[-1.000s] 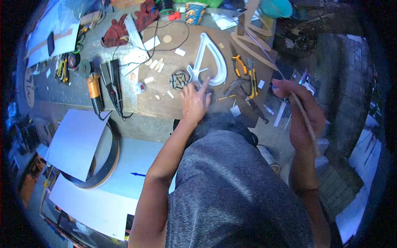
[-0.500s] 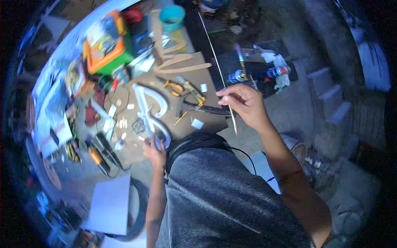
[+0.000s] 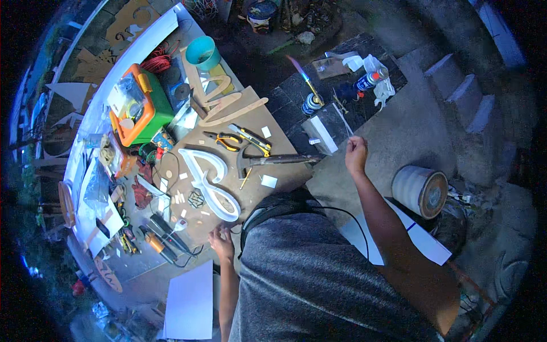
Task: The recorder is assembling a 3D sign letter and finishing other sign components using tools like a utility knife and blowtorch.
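Observation:
My right hand [image 3: 356, 154] is closed in a pinch on a thin pale stick [image 3: 343, 118], whose far part reaches over the dark slab. Near its tip stands a gas torch [image 3: 311, 104] with a flame burning from its nozzle. My left hand [image 3: 222, 244] rests at the near edge of the work table, fingers apart and holding nothing. Just beyond it lies a white, curved letter-shaped frame [image 3: 200, 181] with raised walls. A hammer [image 3: 279, 161], pliers [image 3: 225, 140] and a yellow utility knife [image 3: 253, 140] lie to its right.
A dark slab [image 3: 285, 94] holds the torch, a second gas can [image 3: 367, 81] and white plastic. An orange-green toolbox [image 3: 156, 108], a teal cup [image 3: 203, 53] and wooden letter cutouts [image 3: 236, 108] crowd the table's far side. A soldering iron [image 3: 155, 242] lies near its left edge. A bucket [image 3: 419, 191] stands right.
My right hand has moved right with the stick, which now points toward the torch. My left hand has let go of the white letter frame and drawn back to the table edge.

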Demonstrator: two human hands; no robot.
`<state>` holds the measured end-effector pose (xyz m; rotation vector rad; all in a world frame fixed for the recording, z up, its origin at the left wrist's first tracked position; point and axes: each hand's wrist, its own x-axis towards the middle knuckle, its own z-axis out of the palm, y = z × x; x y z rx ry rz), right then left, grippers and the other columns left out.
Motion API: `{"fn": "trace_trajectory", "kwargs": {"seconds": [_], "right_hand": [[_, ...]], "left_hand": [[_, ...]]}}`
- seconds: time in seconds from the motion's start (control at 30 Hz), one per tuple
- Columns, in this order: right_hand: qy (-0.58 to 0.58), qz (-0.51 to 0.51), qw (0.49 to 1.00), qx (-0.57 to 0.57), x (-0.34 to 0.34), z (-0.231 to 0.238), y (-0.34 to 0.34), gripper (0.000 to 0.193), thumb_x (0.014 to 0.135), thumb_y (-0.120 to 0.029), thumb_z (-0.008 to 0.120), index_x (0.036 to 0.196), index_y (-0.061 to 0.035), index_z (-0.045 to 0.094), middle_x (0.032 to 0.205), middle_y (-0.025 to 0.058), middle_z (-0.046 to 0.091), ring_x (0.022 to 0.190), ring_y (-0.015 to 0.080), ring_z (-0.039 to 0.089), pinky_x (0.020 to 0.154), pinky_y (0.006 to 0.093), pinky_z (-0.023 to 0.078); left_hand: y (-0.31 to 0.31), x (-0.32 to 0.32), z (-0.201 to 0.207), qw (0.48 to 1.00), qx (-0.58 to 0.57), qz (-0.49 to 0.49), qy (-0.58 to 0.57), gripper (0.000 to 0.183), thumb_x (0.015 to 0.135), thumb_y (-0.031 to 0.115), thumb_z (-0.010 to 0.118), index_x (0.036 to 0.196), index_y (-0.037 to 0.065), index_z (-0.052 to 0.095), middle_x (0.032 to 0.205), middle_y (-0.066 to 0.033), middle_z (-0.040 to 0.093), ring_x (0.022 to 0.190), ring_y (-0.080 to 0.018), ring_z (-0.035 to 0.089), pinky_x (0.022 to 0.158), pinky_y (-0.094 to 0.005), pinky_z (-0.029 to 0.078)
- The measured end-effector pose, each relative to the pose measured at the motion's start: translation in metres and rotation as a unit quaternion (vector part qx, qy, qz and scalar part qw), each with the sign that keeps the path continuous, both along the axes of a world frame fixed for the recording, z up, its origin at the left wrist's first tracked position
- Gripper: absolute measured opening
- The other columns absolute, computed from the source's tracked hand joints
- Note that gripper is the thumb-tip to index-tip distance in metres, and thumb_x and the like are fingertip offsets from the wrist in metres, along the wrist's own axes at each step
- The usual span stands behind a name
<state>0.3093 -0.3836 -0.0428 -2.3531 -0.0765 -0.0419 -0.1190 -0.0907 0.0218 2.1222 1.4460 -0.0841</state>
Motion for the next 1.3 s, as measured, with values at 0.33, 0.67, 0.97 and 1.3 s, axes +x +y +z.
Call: {"fn": "trace_trajectory", "kwargs": {"seconds": [0.33,0.67,0.97,1.3], "right_hand": [[-0.037,0.043,0.996,0.063,-0.004,0.012,0.042,0.011,0.085,-0.002,0.063,0.096,-0.004,0.06,0.09,0.0133,0.059,0.09,0.0344,0.056,0.081,0.0447,0.045],[-0.057,0.118,0.989,-0.071,-0.001,0.002,0.033,0.021,0.081,-0.011,0.071,0.099,-0.0087,0.059,0.101,0.0121,0.058,0.098,0.036,0.056,0.082,0.0482,0.044],[-0.08,0.147,0.983,-0.079,0.03,0.012,0.04,0.026,0.079,-0.017,0.076,0.098,-0.0068,0.061,0.097,0.0123,0.061,0.095,0.0348,0.058,0.081,0.0466,0.046],[0.04,0.203,0.95,-0.232,0.142,0.011,0.107,0.024,0.073,-0.026,0.082,0.087,-0.0099,0.07,0.097,0.0131,0.069,0.097,0.0346,0.064,0.084,0.0437,0.048]], "left_hand": [[-0.007,-0.027,0.002,0.998,-0.059,0.028,-0.006,0.029,0.092,0.018,0.063,0.118,0.005,0.066,0.102,-0.0194,0.065,0.09,-0.0298,0.063,0.083,-0.0408,0.05],[-0.023,-0.046,-0.009,0.989,-0.107,0.104,-0.014,0.03,0.093,0.017,0.061,0.119,0.003,0.066,0.098,-0.0174,0.066,0.09,-0.0274,0.064,0.081,-0.0375,0.051],[-0.031,-0.046,-0.009,0.979,-0.133,0.153,-0.036,0.029,0.094,0.017,0.06,0.12,0.003,0.065,0.091,-0.0116,0.064,0.082,-0.0199,0.06,0.076,-0.0342,0.05],[-0.046,-0.052,-0.005,0.98,-0.116,0.158,-0.041,0.027,0.095,0.016,0.06,0.12,0.004,0.065,0.085,-0.0087,0.063,0.076,-0.0169,0.058,0.072,-0.0315,0.049]]}}
